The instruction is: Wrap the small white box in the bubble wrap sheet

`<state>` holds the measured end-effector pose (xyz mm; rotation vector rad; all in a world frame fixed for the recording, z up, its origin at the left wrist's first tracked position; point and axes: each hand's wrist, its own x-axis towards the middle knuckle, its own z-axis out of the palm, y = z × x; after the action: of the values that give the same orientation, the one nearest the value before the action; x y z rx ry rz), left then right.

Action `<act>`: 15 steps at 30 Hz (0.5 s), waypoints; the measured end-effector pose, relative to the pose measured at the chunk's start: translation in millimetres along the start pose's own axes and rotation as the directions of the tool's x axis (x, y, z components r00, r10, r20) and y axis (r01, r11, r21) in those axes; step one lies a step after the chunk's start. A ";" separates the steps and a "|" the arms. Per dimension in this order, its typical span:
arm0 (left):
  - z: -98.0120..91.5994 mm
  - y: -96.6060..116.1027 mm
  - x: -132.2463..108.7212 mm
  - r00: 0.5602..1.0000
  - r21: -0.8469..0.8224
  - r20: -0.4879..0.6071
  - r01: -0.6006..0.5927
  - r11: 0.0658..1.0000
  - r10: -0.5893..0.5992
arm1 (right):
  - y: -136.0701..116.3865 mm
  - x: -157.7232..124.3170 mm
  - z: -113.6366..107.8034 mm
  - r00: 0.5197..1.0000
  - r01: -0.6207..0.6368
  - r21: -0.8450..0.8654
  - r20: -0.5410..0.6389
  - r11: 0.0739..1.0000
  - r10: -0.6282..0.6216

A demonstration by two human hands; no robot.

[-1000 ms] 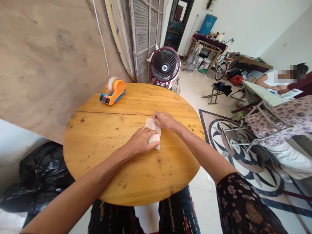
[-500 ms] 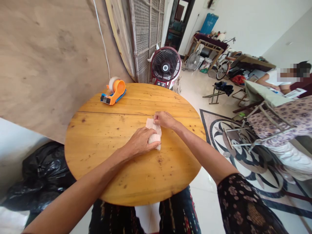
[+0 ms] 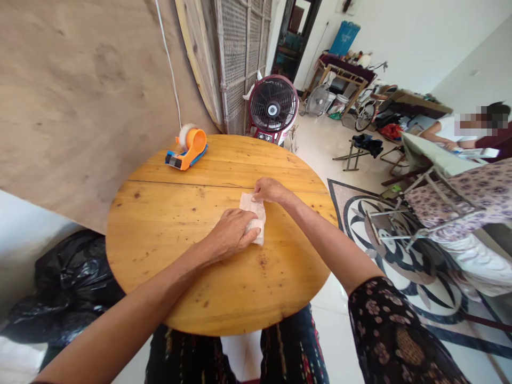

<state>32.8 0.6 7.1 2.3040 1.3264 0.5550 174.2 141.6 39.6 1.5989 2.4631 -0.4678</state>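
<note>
A small pale, crinkled piece of what looks like bubble wrap (image 3: 259, 214), rolled or folded, lies on the round wooden table (image 3: 176, 234). My left hand (image 3: 233, 228) is wrapped around its near part, with the thumb on the right side. At the far right end, my right hand (image 3: 269, 190) pinches the wrap's edge with curled fingers. Whatever may be inside the wrap is hidden.
An orange and blue tape dispenser (image 3: 190, 148) with a clear roll stands at the table's far left. Behind the table is a dark red fan (image 3: 273, 106). Black plastic bags (image 3: 76, 282) lie at left. Another person sits at right beside a table.
My right hand has shifted slightly along the wrap's far edge. My left fingers have flattened a little, and its thumb has moved up slightly. The wrap stays in about the same place.
</note>
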 end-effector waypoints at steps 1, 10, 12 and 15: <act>0.0 0.0 0.1 1.000 0.002 0.000 0.000 1.000 0.000 | -0.3 1.0 -2.2 0.999 0.009 0.022 0.031 1.000 -0.010; 4.2 -3.7 1.1 1.000 0.002 -0.025 -0.014 1.000 0.014 | 5.2 5.2 3.8 0.996 0.061 0.163 0.054 0.985 -0.071; 3.9 -3.7 0.2 0.999 0.012 -0.028 -0.015 1.000 0.015 | 6.5 4.0 9.0 0.998 0.069 0.176 0.000 0.982 -0.070; 2.1 -2.9 -1.6 0.999 0.037 -0.018 -0.041 0.998 0.041 | 6.7 2.1 13.9 0.994 0.092 0.171 -0.066 0.981 -0.082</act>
<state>31.2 0.2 3.6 2.3661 1.3109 0.5708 179.1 141.0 24.7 1.5926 2.6081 -0.6756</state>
